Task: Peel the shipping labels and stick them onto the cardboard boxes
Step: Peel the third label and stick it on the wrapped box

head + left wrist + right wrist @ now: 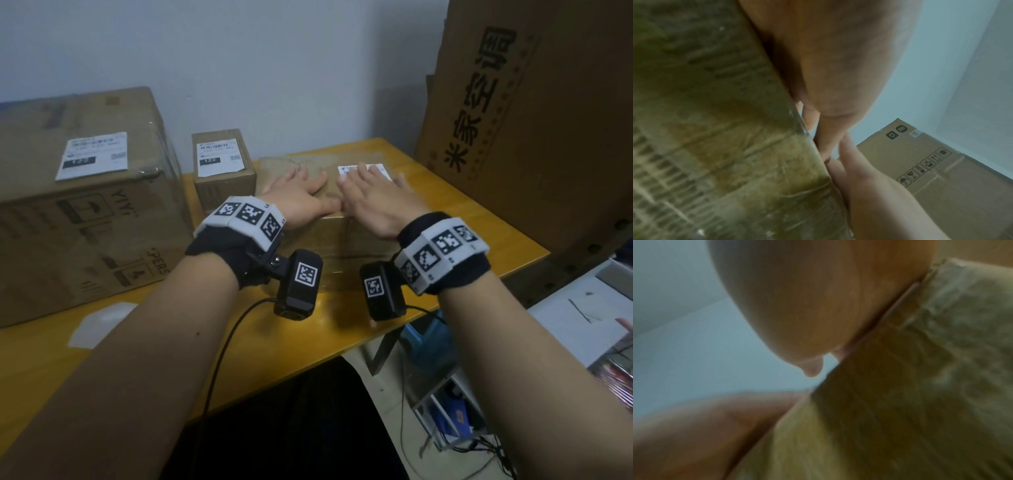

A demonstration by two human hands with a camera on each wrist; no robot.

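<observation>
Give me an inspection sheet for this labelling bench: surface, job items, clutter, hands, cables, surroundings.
Surface: yellow wooden table.
Job's things: large box and small box each carry a label; middle box has a label on top, partly covered.
Clutter: white backing sheet on the table at near left.
Hands: left hand flat on the middle box; right hand flat on its label.
Cables: black lead from the left wrist camera.
Surroundings: tall printed carton at right; grey wall behind.
</observation>
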